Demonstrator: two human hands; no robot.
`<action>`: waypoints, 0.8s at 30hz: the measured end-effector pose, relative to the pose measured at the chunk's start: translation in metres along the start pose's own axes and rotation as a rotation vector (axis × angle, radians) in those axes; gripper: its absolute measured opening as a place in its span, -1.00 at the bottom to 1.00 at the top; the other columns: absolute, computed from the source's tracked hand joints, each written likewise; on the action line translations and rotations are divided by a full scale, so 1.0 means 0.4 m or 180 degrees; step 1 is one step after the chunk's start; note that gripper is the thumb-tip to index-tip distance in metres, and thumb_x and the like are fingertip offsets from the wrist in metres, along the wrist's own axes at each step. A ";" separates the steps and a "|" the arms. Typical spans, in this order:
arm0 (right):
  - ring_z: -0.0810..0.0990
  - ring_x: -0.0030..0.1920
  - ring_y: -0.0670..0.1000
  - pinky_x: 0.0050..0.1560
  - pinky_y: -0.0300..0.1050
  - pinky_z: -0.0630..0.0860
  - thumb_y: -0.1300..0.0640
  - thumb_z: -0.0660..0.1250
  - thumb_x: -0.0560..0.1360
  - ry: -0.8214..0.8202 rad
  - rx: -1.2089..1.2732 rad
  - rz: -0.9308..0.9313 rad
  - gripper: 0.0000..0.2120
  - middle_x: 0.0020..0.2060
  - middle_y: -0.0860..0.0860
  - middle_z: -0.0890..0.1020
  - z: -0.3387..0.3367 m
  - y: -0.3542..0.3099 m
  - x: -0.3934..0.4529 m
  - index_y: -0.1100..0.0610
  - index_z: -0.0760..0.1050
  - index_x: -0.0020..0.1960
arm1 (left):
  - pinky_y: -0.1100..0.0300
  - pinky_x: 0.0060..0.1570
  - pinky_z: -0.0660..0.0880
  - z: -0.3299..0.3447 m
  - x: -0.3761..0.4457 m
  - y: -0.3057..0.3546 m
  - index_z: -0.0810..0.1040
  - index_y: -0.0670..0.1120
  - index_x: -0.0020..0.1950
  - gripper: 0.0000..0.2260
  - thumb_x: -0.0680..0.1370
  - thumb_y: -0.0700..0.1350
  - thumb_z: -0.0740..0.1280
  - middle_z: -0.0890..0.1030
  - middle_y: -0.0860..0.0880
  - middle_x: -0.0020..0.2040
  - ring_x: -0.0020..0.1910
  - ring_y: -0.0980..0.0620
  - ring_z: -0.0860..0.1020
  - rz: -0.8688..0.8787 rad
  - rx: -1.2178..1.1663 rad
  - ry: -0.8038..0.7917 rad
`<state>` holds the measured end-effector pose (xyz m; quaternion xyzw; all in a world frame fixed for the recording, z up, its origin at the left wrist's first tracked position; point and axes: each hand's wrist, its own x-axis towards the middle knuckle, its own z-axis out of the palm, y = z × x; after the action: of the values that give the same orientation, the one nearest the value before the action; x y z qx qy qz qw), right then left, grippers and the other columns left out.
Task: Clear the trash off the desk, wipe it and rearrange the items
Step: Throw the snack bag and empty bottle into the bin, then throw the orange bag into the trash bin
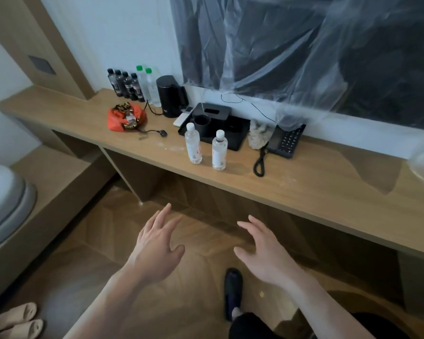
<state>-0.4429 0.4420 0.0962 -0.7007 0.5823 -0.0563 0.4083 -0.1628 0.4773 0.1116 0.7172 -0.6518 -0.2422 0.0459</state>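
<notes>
Nearest, both hands hang in the air over the floor, short of the desk's front edge. The left hand (pixel 157 243) has its fingers spread and straight, holding nothing; the right hand (pixel 262 250) is the same, fingers loose and apart, empty. Below the right hand a foot in a dark slipper (pixel 233 292) stands on the wood floor, and a pair of beige slippers (pixel 15 321) lies at the lower left corner.

The desk (pixel 316 187) runs from left to right along the wall. Near its front edge stand two clear bottles with white caps, the left bottle (pixel 193 143) and the right bottle (pixel 219 150), upright and just apart. Right of them a coiled cord (pixel 259 162) runs up to a black phone (pixel 285 141) by the back edge. A crumpled tissue (pixel 258 134) lies between the phone and a black tray (pixel 227 133). The tray carries a black cup (pixel 202 123) and a black tissue box (pixel 214 111); a white remote (pixel 182 117) lies at its left side.

Farther left, an orange snack bag (pixel 126 117) lies crumpled mid-desk, with a black plug (pixel 162 133) and its cable just beside it. At the back edge stands a black kettle (pixel 170 96), then two green-capped bottles (pixel 147 85) and four dark bottles (pixel 124 84) against the wall. Above the desk, clear plastic sheet (pixel 304 45) covers a dark screen.
</notes>
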 end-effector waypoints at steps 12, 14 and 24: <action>0.02 0.66 -0.05 0.61 0.01 0.13 -0.15 0.32 0.64 -0.0614 -0.0175 -0.0377 -0.35 0.67 -0.20 0.00 -0.125 -0.215 0.506 -0.20 0.13 0.64 | -0.13 0.62 0.08 -0.199 0.430 -0.186 0.19 0.21 0.64 -0.36 0.60 0.14 0.36 -0.13 0.14 0.69 0.67 -0.08 -0.06 -0.0515 -0.0147 -0.0063; 0.01 0.66 -0.02 0.62 0.03 0.11 -0.13 0.30 0.64 -0.0747 -0.0349 -0.0394 -0.34 0.67 -0.17 -0.01 -0.126 -0.265 0.585 -0.17 0.10 0.66 | -0.15 0.62 0.08 -0.227 0.473 -0.239 0.21 0.20 0.63 -0.36 0.60 0.12 0.38 -0.11 0.13 0.69 0.67 -0.09 -0.06 -0.0608 -0.0190 -0.0077; 0.08 0.65 -0.04 0.58 0.04 0.17 -0.12 0.32 0.64 -0.0958 -0.0269 -0.0483 -0.31 0.66 -0.22 0.02 -0.048 -0.570 1.037 -0.18 0.07 0.67 | -0.16 0.56 0.26 -0.395 0.825 -0.601 0.31 0.23 0.57 -0.33 0.47 0.23 0.38 0.05 0.17 0.67 0.64 -0.07 0.13 -0.0764 -0.0447 0.0002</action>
<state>-0.1471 0.0722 0.0897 -0.7597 0.4618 0.0432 0.4557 0.1319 0.1572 0.0638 0.7851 -0.5428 -0.2908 0.0669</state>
